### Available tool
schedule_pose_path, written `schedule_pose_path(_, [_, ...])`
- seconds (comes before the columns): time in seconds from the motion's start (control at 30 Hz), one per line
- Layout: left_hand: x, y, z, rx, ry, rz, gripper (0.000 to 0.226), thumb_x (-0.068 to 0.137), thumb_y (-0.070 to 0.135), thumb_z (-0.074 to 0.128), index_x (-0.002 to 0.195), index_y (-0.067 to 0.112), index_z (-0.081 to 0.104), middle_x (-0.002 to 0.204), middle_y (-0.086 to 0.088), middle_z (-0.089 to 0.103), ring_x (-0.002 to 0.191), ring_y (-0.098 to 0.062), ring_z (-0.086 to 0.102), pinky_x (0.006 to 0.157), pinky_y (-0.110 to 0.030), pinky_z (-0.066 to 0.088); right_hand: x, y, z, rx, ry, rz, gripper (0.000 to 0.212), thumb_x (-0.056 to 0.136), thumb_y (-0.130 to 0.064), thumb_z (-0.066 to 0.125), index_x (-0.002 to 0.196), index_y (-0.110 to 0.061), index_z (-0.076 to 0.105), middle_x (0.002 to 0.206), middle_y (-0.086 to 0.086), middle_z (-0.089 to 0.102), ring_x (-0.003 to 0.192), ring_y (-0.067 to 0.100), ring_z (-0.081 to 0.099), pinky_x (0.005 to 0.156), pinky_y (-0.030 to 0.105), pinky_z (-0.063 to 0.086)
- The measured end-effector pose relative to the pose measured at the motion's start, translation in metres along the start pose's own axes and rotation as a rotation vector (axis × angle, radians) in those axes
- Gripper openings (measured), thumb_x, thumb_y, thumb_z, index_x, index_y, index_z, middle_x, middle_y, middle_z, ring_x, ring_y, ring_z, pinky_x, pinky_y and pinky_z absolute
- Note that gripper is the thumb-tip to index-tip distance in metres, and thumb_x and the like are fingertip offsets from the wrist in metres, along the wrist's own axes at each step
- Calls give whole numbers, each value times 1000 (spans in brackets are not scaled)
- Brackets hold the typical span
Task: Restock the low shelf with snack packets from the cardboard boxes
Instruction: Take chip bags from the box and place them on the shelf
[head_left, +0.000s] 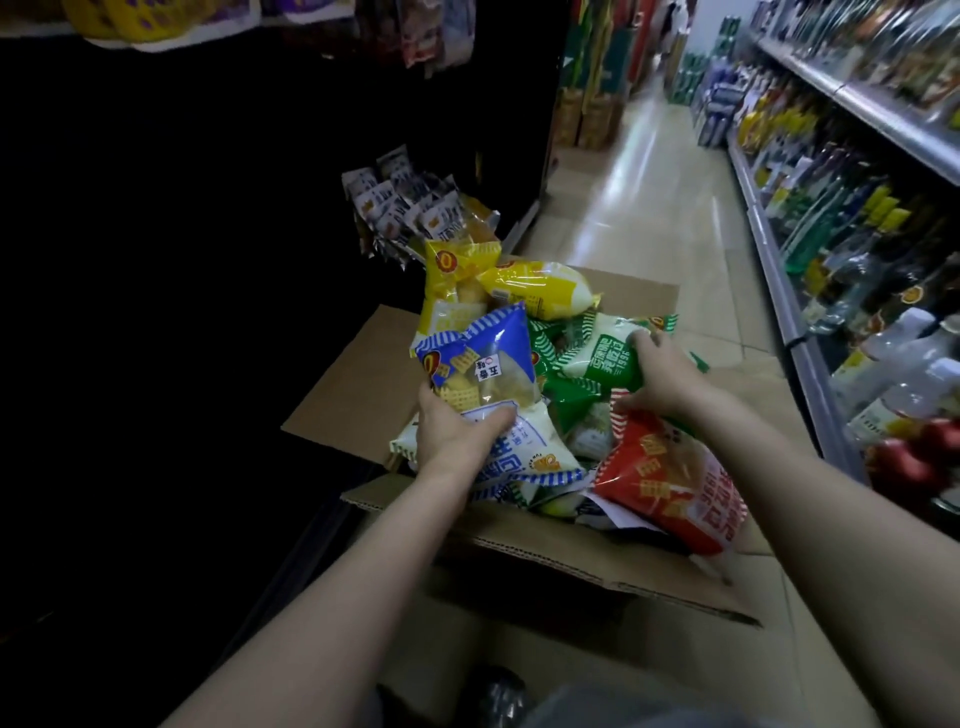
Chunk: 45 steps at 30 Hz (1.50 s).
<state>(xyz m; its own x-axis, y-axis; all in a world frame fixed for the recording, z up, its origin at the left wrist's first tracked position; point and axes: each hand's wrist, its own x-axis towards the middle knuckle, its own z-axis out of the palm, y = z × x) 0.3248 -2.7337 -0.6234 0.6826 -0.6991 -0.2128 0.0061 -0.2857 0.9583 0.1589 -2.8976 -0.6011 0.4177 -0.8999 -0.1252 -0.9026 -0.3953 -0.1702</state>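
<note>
An open cardboard box (545, 551) on the aisle floor is heaped with snack packets. My left hand (454, 434) grips the lower end of a blue packet (485, 366), which stands upright above the heap. My right hand (662, 376) is closed on a green packet (597, 353) lying at the right of the box. A red packet (670, 483) lies below my right wrist, and yellow packets (530, 288) sit at the far side. The low shelf (182, 364) on the left is too dark to see into.
Small grey-and-white packets (400, 202) hang or stand at the dark shelf's edge beyond the box. A shelf of bottles (852, 249) runs along the right of the aisle. Tiled floor (649, 208) stretches ahead, with stacked cartons (587, 119) in the distance.
</note>
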Motion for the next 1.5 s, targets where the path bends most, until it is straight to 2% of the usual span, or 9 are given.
schedule_pose_path(0.33, [9,-9,-19,-55,45,-115,73,69,31,82,123,16,34,101,2,52,104,-26,57,97,-42,47,13,-4,-3,-236,89,20,112,68,-35,81,149,-19,5,141,24,23,126,43,33,103,50,32])
schedule_pose_path(0.47, [11,-10,-21,-96,39,-130,69,65,28,85,112,21,35,108,-1,57,103,-26,59,95,-43,49,15,-15,-14,-389,153,-45,79,72,-37,75,133,-11,32,128,18,49,120,37,37,97,42,35])
schedule_pose_path(0.57, [9,0,-27,-144,144,17,78,67,21,84,130,13,38,116,-2,56,105,-20,57,96,-35,47,3,-27,-27,-411,320,-141,76,73,-36,71,134,-16,33,125,16,53,116,35,38,92,40,35])
schedule_pose_path(0.7, [7,15,-51,-355,349,86,84,68,19,82,138,12,35,128,-7,56,115,-23,56,100,-44,46,-27,-57,-55,-58,432,-257,79,69,-35,78,134,-17,37,117,10,57,110,30,39,81,38,35])
schedule_pose_path(0.93, [-12,11,-145,-256,638,106,91,71,30,80,144,19,28,135,-12,48,127,-30,44,101,-38,42,-64,-168,-71,1042,-84,-355,53,69,-30,80,110,-34,46,119,9,62,95,18,66,79,30,57])
schedule_pose_path(1.1, [-48,-44,-254,-40,773,111,94,71,34,80,145,18,24,134,-12,47,129,-29,40,96,-33,40,-79,-292,-22,967,-324,-524,51,73,-29,76,118,-28,52,120,3,58,106,15,59,82,24,53])
schedule_pose_path(1.27, [-90,-151,-340,138,929,-219,93,69,30,80,143,13,27,136,-17,48,124,-42,42,98,-49,41,-120,-381,80,843,-607,-575,63,75,-17,75,131,-8,47,123,7,52,114,19,51,100,34,44])
schedule_pose_path(1.4, [-120,-213,-368,66,1059,-551,88,76,31,75,146,18,22,143,-21,36,130,-43,30,103,-54,33,-143,-417,162,831,-839,-505,54,79,-12,72,129,-10,50,119,4,57,103,13,53,86,25,45])
schedule_pose_path(1.5, [-125,-243,-384,118,1079,-521,86,73,26,78,142,11,28,140,-19,41,128,-43,32,102,-48,30,-155,-438,211,887,-961,-446,52,83,-13,68,132,-11,49,122,5,58,99,15,58,82,24,49])
